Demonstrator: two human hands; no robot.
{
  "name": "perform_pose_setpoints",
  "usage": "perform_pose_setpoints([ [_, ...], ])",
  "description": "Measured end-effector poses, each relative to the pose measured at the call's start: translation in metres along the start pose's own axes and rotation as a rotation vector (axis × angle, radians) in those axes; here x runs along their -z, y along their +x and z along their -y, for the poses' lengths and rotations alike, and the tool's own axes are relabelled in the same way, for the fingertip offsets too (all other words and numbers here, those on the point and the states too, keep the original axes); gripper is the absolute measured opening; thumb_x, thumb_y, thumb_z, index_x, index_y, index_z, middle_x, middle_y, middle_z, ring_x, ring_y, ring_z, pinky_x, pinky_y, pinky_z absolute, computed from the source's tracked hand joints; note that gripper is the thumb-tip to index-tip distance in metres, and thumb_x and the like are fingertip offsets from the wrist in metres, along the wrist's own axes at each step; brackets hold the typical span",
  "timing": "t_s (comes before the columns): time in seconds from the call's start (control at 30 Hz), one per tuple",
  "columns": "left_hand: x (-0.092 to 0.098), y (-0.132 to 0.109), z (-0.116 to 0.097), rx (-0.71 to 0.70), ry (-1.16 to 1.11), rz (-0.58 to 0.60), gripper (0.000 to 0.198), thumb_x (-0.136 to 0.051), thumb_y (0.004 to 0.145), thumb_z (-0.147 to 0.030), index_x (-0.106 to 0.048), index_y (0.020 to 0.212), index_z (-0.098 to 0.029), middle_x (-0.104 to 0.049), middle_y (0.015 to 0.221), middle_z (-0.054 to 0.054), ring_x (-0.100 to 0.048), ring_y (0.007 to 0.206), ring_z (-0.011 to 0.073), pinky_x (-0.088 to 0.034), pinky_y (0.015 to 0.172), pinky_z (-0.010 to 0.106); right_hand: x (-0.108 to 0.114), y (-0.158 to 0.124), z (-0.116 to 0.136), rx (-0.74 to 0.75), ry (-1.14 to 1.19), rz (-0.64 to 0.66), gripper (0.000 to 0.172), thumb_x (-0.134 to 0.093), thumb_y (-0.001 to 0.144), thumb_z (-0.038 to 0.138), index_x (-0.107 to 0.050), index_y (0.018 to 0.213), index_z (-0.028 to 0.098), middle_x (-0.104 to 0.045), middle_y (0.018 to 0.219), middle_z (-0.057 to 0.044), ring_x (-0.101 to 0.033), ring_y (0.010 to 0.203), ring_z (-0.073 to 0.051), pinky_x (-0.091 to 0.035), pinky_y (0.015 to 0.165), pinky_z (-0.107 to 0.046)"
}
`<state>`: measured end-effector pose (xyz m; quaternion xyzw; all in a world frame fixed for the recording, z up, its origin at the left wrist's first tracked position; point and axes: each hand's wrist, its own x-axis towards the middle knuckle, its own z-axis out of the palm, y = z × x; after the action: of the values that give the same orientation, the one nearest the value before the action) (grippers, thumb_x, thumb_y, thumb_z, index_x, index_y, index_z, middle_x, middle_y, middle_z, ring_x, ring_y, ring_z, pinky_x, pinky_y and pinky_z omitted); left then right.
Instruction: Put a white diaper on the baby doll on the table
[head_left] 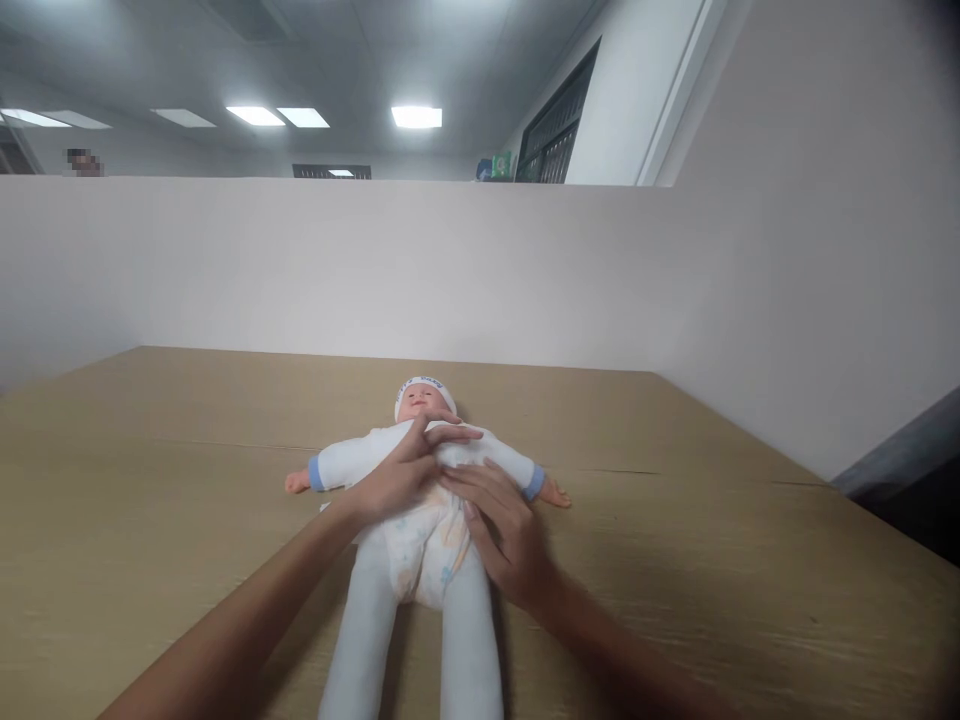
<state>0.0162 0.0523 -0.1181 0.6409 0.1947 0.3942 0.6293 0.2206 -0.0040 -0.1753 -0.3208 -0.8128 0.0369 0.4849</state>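
A baby doll (420, 400) in a white suit with blue cuffs lies on its back on the wooden table (150, 470), head away from me, arms spread, legs toward me. It wears a printed diaper (420, 555). My left hand (401, 470) rests on the doll's chest with fingers stretched toward the neck. My right hand (502, 525) lies flat on the doll's belly and side, fingers spread over the suit near the diaper's top edge. Neither hand grips anything.
A white partition wall (375, 270) runs along the table's far edge and continues on the right. Beyond it are ceiling lights and a dark window. The table's right edge drops off at the lower right.
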Motion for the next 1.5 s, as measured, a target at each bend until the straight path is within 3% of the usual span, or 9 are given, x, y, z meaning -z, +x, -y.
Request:
perform_pose_setpoints([
  [0.1,0.003,-0.004,-0.001,-0.15,0.005,-0.226,0.033,-0.059,0.091,-0.012,-0.066,0.12,-0.025,-0.071,0.139,0.007,-0.06,0.14,0.0248,-0.044,0.121,0.043,0.004,0.0,-0.006,0.045,-0.059,0.049,0.046,-0.048,0.109,0.014,-0.066,0.147,0.033,-0.076,0.142,0.0,-0.067,0.137,-0.022,-0.031,0.131,-0.051],
  [0.23,0.017,-0.034,-0.006,-0.202,0.356,-0.442,0.013,-0.058,0.104,-0.03,-0.069,0.109,-0.024,-0.071,0.125,0.006,-0.062,0.129,0.0259,-0.047,0.114,0.041,0.005,0.0,-0.01,0.074,-0.066,0.06,0.045,-0.049,0.109,0.014,-0.066,0.145,0.033,-0.077,0.141,0.001,-0.068,0.134,-0.021,-0.028,0.132,-0.05],
  [0.4,0.05,-0.102,0.007,-0.027,0.934,-0.49,0.025,-0.046,0.112,-0.038,-0.067,0.117,-0.025,-0.071,0.114,0.005,-0.062,0.105,0.0247,-0.046,0.101,0.041,0.004,-0.002,-0.012,0.08,-0.05,0.043,0.043,-0.049,0.108,0.014,-0.068,0.142,0.031,-0.077,0.141,-0.001,-0.068,0.133,-0.022,-0.034,0.128,-0.05],
  [0.5,0.068,-0.131,0.019,0.04,1.13,-0.448,0.027,-0.043,0.112,-0.04,-0.065,0.114,-0.023,-0.071,0.114,0.007,-0.06,0.109,0.0284,-0.043,0.104,0.047,0.003,-0.004,-0.014,0.085,-0.05,0.038,0.043,-0.049,0.108,0.015,-0.068,0.143,0.031,-0.076,0.142,-0.003,-0.068,0.133,-0.023,-0.037,0.125,-0.049],
  [0.7,0.07,-0.14,0.025,0.163,1.345,-0.51,0.023,-0.053,0.105,-0.043,-0.063,0.107,-0.022,-0.071,0.114,0.011,-0.059,0.111,0.0349,-0.042,0.099,0.05,0.013,0.005,-0.006,0.074,-0.079,0.06,0.038,-0.051,0.108,0.017,-0.068,0.14,0.029,-0.076,0.139,-0.005,-0.069,0.13,-0.026,-0.04,0.123,-0.053],
  [0.87,0.064,-0.136,0.026,0.248,1.199,-0.562,0.017,-0.062,0.095,-0.04,-0.059,0.091,-0.023,-0.071,0.102,0.008,-0.06,0.104,0.0341,-0.038,0.096,0.049,0.024,0.039,0.027,0.047,-0.08,0.154,0.032,-0.057,0.108,0.025,-0.069,0.138,0.029,-0.073,0.142,-0.008,-0.065,0.136,-0.031,-0.05,0.118,-0.055],
  [1.1,0.07,-0.131,0.03,0.207,0.885,-0.572,0.023,-0.064,0.09,-0.045,-0.058,0.086,-0.023,-0.065,0.089,0.004,-0.057,0.089,0.0265,-0.041,0.084,0.038,-0.002,0.099,0.068,0.252,-0.032,0.562,0.025,-0.063,0.109,0.027,-0.079,0.126,0.032,-0.073,0.145,-0.003,-0.064,0.139,-0.028,-0.05,0.124,-0.051],
  [1.3,0.064,-0.129,0.026,0.096,0.511,-0.568,0.029,-0.061,0.098,-0.046,-0.053,0.111,-0.021,-0.058,0.09,0.0,-0.057,0.084,0.0191,-0.047,0.079,0.032,-0.036,0.106,0.055,0.234,-0.078,0.694,0.014,-0.074,0.099,0.026,-0.082,0.087,0.029,-0.08,0.086,0.0,-0.071,0.09,-0.023,-0.057,0.104,-0.049],
  [1.5,0.053,-0.122,0.029,0.004,0.336,-0.51,0.033,-0.067,0.103,-0.047,-0.056,0.119,-0.021,-0.055,0.087,-0.002,-0.053,0.084,0.0164,-0.045,0.082,0.03,-0.051,0.099,0.057,0.251,-0.212,0.66,0.026,-0.076,0.093,0.027,-0.072,0.067,0.026,-0.072,0.071,-0.002,-0.063,0.084,-0.024,-0.054,0.103,-0.051],
])
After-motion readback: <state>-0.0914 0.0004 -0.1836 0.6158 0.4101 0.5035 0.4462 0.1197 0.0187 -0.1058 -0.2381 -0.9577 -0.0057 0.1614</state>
